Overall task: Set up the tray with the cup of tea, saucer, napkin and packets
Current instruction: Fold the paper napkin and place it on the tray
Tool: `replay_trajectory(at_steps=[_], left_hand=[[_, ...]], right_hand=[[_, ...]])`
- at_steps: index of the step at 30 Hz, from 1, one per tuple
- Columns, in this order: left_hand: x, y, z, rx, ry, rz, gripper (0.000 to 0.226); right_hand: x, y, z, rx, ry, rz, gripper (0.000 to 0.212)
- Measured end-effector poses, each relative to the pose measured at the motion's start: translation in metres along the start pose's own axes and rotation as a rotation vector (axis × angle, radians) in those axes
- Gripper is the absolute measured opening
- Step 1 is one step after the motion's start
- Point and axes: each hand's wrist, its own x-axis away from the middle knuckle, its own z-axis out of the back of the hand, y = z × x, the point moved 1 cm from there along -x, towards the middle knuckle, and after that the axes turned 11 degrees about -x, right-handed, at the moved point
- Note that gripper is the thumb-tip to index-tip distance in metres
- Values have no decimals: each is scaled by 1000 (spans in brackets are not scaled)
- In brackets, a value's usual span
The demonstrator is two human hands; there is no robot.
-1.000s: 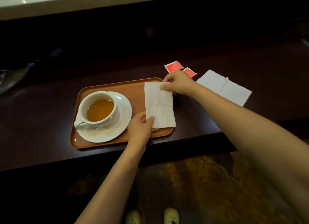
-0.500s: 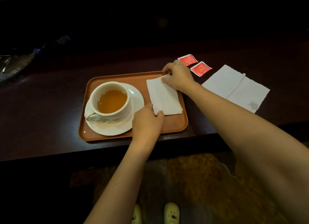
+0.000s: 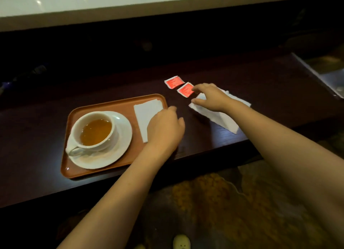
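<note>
A brown tray [image 3: 119, 102] lies on the dark counter. On its left a white cup of tea [image 3: 94, 132] stands on a white saucer [image 3: 121, 137]. A folded white napkin [image 3: 147, 112] lies flat on the tray's right side. My left hand [image 3: 164, 129] hovers over the napkin's near right corner, fingers apart, holding nothing. Two red packets [image 3: 174, 82] [image 3: 185, 89] lie on the counter beyond the tray. My right hand [image 3: 210, 97] is open above a second white napkin [image 3: 225, 121], its fingertips at the nearer packet's edge.
A metal-edged surface [image 3: 323, 75] sits at the far right of the counter. A pale ledge [image 3: 130, 8] runs along the back. The counter's front edge is just below the tray, with patterned floor and a shoe [image 3: 181, 242] beneath.
Both hands have let go of the folded napkin, which now lies on the tray. My right hand moved right to the packets; my left hand shifted to the tray's right edge.
</note>
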Motion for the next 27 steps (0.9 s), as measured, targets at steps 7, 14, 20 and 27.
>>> replay_trajectory(at_steps=[7, 14, 20, 27], left_hand=[[-28, 70, -40, -48, -115, -265, 36], [-5, 94, -109, -124, -272, -540, 79], [16, 90, -125, -232, 8, -569, 36], [14, 83, -123, -69, 67, -568, 26]], right_hand=[[73, 79, 33, 94, -33, -139, 52], [139, 109, 5, 234, -101, 0, 72], [160, 117, -7, 275, 56, 131, 54], [159, 128, 3, 171, 64, 198, 42]])
